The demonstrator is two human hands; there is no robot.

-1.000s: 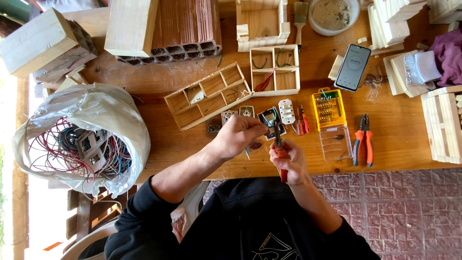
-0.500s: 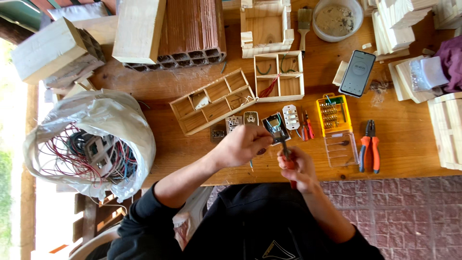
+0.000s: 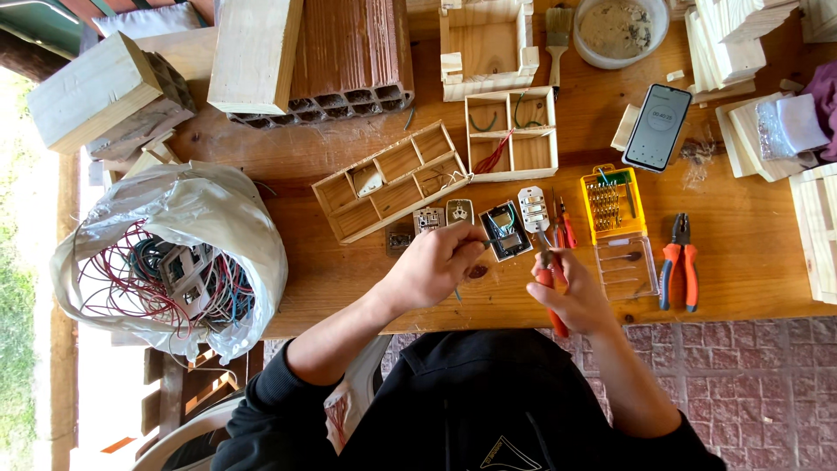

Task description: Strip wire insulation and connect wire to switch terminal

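Head view: right hand point(image 3: 571, 296) wrapped around red-handled pliers point(image 3: 549, 275), long axis 12-to-6, nose toward 12 o'clock at switch module point(image 3: 506, 231). Left hand point(image 3: 432, 266) curled, fingertips pinching thin wire beside module. Yellow bit case point(image 3: 613, 205) at 3 o'clock; compartment tray point(image 3: 392, 179) at 10 o'clock.

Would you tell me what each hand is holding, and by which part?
The right hand grips red-handled pliers by the handles. The left hand pinches something thin beside the switch module; what, I cannot tell.

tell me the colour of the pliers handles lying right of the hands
Orange-red with black, on the pliers; head view.
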